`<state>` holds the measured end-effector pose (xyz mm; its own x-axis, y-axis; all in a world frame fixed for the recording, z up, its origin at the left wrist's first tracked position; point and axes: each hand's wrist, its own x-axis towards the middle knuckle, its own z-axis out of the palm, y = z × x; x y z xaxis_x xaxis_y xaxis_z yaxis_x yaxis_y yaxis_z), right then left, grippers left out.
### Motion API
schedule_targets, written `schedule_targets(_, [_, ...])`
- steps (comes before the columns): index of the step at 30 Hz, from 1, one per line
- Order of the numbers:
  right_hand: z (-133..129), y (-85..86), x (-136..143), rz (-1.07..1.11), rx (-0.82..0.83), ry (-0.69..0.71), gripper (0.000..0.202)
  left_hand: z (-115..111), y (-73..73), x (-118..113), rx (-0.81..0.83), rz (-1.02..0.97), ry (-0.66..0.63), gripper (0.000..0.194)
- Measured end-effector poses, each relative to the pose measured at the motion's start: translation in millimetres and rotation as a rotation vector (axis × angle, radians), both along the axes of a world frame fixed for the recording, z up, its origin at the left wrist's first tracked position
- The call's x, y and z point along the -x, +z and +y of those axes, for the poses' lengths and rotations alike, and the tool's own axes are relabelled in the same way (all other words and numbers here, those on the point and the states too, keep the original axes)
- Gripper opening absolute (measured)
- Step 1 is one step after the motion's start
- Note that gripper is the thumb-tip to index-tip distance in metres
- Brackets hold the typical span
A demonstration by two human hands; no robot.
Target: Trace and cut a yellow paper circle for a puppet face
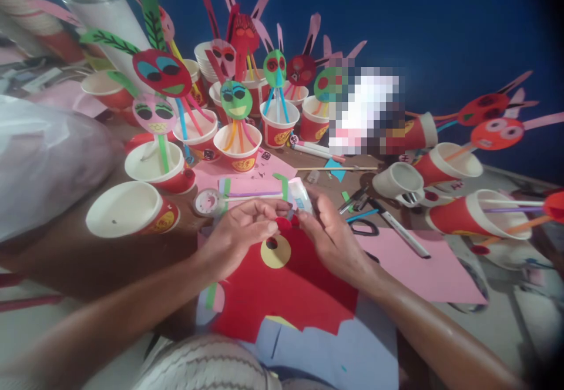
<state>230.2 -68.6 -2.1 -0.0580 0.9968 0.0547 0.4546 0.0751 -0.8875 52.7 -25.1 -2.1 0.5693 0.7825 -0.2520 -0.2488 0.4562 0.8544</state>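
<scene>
My left hand (253,224) pinches a small round red paper piece (283,224) between thumb and fingers. My right hand (328,228) is closed round a white glue stick (300,194) with blue print; its lower end is hidden by the fingers. Both hands are close together above a cut sheet of red paper (308,296). On that sheet, just below the hands, lies a yellow paper circle (282,253) with a small dark spot near its upper left edge.
Paper cups (238,146) with paper faces on strips stand behind and right. A clear tape roll (208,202) lies left of the hands. To the right are black-handled scissors (368,227), a marker (400,228), a white mug (399,183) and pink paper (423,261). A plastic bag (48,161) bulges at left.
</scene>
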Motion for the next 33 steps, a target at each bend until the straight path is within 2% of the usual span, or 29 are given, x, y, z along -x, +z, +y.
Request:
schedule_targets(6, [-5, -2.1, 5, -0.14, 0.013, 0.048, 0.035, -8, -8.8, -3, -0.055, 0.065, 0.0, 0.004])
schedule_targets(11, [-9, -2.5, 11, -0.159, -0.026, 0.039, 0.047, -11, -10.2, -5, -0.03, 0.097, 0.013, 0.008])
schedule_targets(13, [-10, -2.3, 15, -0.051, 0.038, 0.033, 0.053, -12, -8.1, -6, -0.003, 0.076, 0.047, 0.009])
schedule_targets(16, [-8, -1.4, 17, 0.296, 0.152, 0.011, 0.056, -11, -2.4, -7, 0.009, 0.017, 0.121, 0.006])
schedule_targets(20, [-2, -2.4, 13, 0.73, 0.36, -0.001, 0.029, -8, 8.4, -6, -0.01, -0.04, 0.214, 0.005])
schedule_targets(22, [-1, -4.0, 12, 0.853, 0.483, 0.044, 0.032, -8, 14.1, -6, -0.002, -0.077, 0.175, 0.005])
schedule_targets(25, [-3, -5.2, 13, 0.952, 0.616, 0.16, 0.05, -12, 20.8, -10, 0.019, -0.142, 0.051, 0.003])
schedule_targets(28, [-6, -4.4, 14, 0.971, 0.632, 0.18, 0.052, -15, 23.7, -14, 0.012, -0.183, -0.016, 0.003])
schedule_targets(31, [-6, -4.9, 13, 0.927, 0.537, 0.12, 0.041, -16, 22.1, -17, -0.019, -0.179, 0.01, 0.004])
schedule_targets(33, [-5, -6.8, 12, 0.886, 0.452, 0.079, 0.033, -15, 19.1, -18, -0.046, -0.161, 0.074, 0.004])
